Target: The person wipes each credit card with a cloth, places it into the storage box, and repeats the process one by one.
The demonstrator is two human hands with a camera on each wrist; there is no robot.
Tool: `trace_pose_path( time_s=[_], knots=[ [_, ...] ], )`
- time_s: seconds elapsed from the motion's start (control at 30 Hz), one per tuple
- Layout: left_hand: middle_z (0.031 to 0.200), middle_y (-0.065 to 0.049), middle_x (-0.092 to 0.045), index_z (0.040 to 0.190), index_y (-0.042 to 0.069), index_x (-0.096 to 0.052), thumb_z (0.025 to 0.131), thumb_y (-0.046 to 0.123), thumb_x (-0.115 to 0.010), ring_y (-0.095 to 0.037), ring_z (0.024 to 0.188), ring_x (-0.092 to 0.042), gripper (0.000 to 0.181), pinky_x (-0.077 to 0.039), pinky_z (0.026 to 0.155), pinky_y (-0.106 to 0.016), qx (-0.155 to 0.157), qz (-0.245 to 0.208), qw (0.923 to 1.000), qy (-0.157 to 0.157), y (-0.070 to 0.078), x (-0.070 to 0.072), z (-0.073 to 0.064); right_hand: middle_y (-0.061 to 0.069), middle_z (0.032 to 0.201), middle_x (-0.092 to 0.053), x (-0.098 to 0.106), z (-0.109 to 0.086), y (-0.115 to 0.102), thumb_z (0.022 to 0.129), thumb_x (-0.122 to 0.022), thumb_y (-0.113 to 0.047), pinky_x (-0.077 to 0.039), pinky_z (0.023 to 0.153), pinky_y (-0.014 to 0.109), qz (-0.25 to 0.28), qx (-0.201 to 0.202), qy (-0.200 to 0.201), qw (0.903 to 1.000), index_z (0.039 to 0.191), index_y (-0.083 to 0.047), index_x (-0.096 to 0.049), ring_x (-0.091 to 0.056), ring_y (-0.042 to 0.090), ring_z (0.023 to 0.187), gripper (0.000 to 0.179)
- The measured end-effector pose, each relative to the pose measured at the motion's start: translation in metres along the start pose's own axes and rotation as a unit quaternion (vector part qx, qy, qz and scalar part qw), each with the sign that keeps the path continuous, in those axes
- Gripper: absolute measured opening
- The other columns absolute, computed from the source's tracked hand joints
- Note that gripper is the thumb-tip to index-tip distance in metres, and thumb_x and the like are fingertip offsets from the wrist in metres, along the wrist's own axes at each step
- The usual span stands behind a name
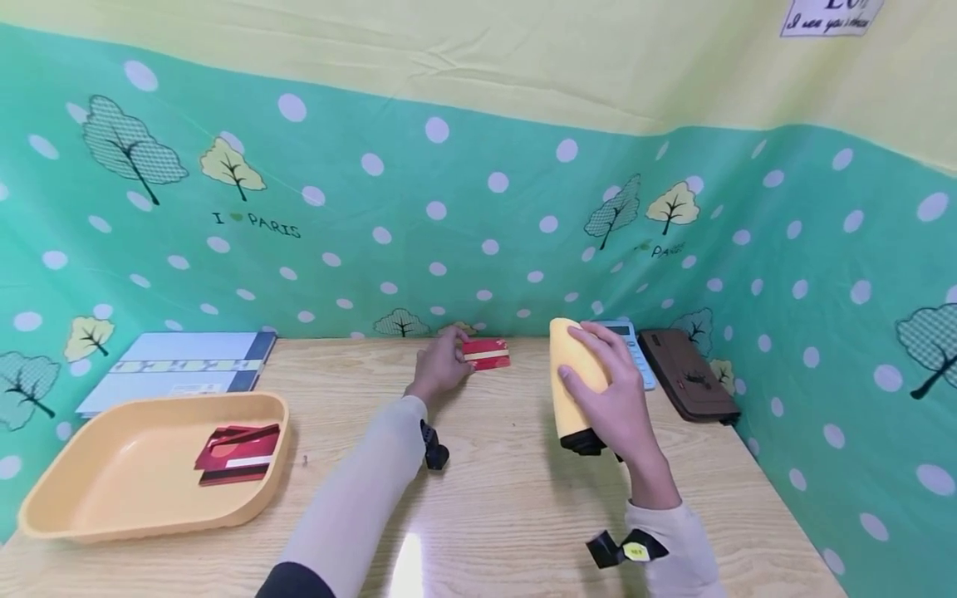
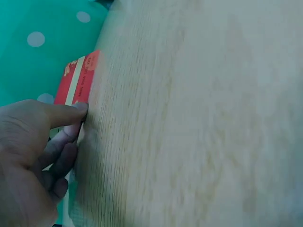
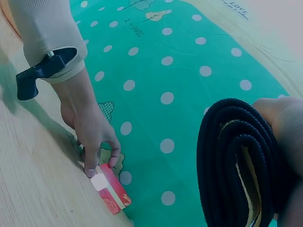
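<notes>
At the back of the table my left hand [image 1: 443,365] pinches the near end of a red card [image 1: 487,354] with a pale stripe. In the left wrist view the thumb [image 2: 78,109] lies on the card's end, the fingers behind it. My right hand [image 1: 615,390] grips a yellow folded bundle [image 1: 571,374] with a black edge, holding it upright above the table. Several dark layers of the bundle's end show in the right wrist view, with yellow between them; what it is, I cannot tell. More red cards [image 1: 238,453] lie in a peach plastic basin [image 1: 149,407].
A light blue folder [image 1: 187,353] lies behind the basin at the back left. At the back right are a blue calculator [image 1: 639,359], partly hidden by my right hand, and a brown zipped case [image 1: 688,374]. Green dotted cloth walls [image 1: 449,191] border the table [image 1: 493,515].
</notes>
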State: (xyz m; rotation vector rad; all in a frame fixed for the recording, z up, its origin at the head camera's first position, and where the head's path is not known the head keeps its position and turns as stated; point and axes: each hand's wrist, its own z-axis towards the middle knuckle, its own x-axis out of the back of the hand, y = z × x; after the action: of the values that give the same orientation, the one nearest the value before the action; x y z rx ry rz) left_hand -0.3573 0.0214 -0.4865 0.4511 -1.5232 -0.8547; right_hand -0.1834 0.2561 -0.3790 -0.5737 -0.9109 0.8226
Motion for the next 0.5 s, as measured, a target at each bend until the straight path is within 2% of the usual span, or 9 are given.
trace_pose_path(
  time_s=[0.07,0.13,0.2,0.27,0.4,0.5],
  knots=[
    [0.092,-0.003,-0.069,0.130,0.015,-0.055,0.089,0.009,-0.079,-0.022,0.089,-0.066,0.048,-0.048,0.103,-0.048,-0.009,-0.019,0.9998,-0.005,-0.002,0.002,-0.003,0.003,0.153,-0.049,-0.002,-0.001,0.000,0.094,-0.076,-0.015,-0.044,0.088,0.019,-0.005,-0.001,-0.002,1.0000,0.142,-0.024,-0.063,-0.049,0.022,0.132,0.050],
    [0.092,-0.004,-0.067,0.130,0.016,-0.054,0.090,0.005,-0.077,-0.021,0.087,-0.064,0.047,-0.054,0.090,-0.041,-0.015,-0.042,0.9989,-0.012,-0.004,0.005,-0.007,0.002,0.153,-0.049,-0.003,-0.001,0.000,0.094,-0.076,-0.015,-0.044,0.087,0.019,-0.008,-0.002,0.000,1.0000,0.142,-0.024,-0.064,-0.050,0.021,0.131,0.050],
    [0.092,-0.005,-0.065,0.129,0.016,-0.053,0.090,0.000,-0.074,-0.020,0.084,-0.062,0.047,-0.055,0.078,-0.035,-0.018,-0.076,0.9968,-0.017,-0.004,0.010,-0.012,0.002,0.153,-0.049,-0.004,-0.001,0.000,0.094,-0.076,-0.015,-0.044,0.086,0.018,-0.012,-0.001,0.001,0.9999,0.142,-0.025,-0.064,-0.050,0.021,0.129,0.050],
    [0.093,-0.006,-0.064,0.127,0.017,-0.052,0.090,-0.004,-0.072,-0.021,0.083,-0.063,0.047,-0.055,0.071,-0.030,-0.024,-0.107,0.9938,-0.014,-0.003,0.016,-0.018,0.001,0.153,-0.049,-0.005,-0.001,0.000,0.094,-0.076,-0.015,-0.044,0.086,0.018,-0.013,-0.001,0.000,0.9999,0.142,-0.025,-0.063,-0.051,0.021,0.128,0.050],
    [0.095,-0.009,-0.063,0.125,0.017,-0.052,0.090,-0.004,-0.072,-0.030,0.084,-0.071,0.046,-0.057,0.064,-0.028,-0.041,-0.165,0.9855,-0.006,0.005,0.033,-0.035,0.001,0.154,-0.048,-0.008,-0.001,-0.001,0.095,-0.076,-0.017,-0.045,0.084,0.018,-0.018,-0.004,-0.011,0.9998,0.143,-0.026,-0.063,-0.052,0.021,0.125,0.050],
    [0.099,-0.012,-0.064,0.128,0.015,-0.051,0.092,-0.003,-0.072,-0.039,0.089,-0.075,0.045,-0.063,0.071,-0.036,-0.058,-0.202,0.9776,-0.009,0.013,0.048,-0.052,0.001,0.154,-0.048,-0.010,-0.001,-0.001,0.095,-0.076,-0.017,-0.046,0.083,0.020,-0.028,-0.006,-0.016,0.9995,0.143,-0.026,-0.062,-0.052,0.021,0.123,0.051]
  ],
)
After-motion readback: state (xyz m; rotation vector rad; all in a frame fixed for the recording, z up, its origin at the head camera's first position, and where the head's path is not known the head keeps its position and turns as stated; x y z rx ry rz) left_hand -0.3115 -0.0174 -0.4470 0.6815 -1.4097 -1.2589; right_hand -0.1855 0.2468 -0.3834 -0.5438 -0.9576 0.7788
